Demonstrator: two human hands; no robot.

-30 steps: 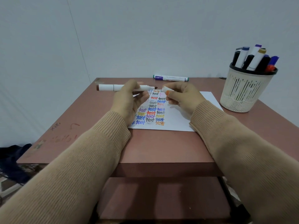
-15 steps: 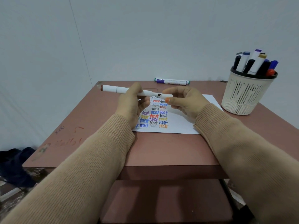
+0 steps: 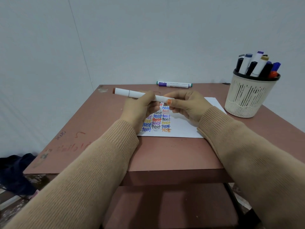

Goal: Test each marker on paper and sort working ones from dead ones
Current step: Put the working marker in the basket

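left grip [image 3: 140, 106] wrapped round marker [image 3: 127, 93] barrel | right grip [image 3: 186, 104] pinching its other end, touching left | paper [image 3: 181, 129] beneath both | risk: cap, hidden inside right grip, seats crooked, tip dries

Study corner, as I view it from the head camera; home or classroom, I cannot tell. Evidence: a small reddish desk [image 3: 165, 154] with scribbles [image 3: 72, 147] on its top, set into two bare white walls [image 3: 148, 38]; a perforated cup [image 3: 247, 98] of markers [image 3: 260, 66]; a sheet [image 3: 181, 129] of handwritten words; dark cloth [image 3: 13, 172] on the floor.
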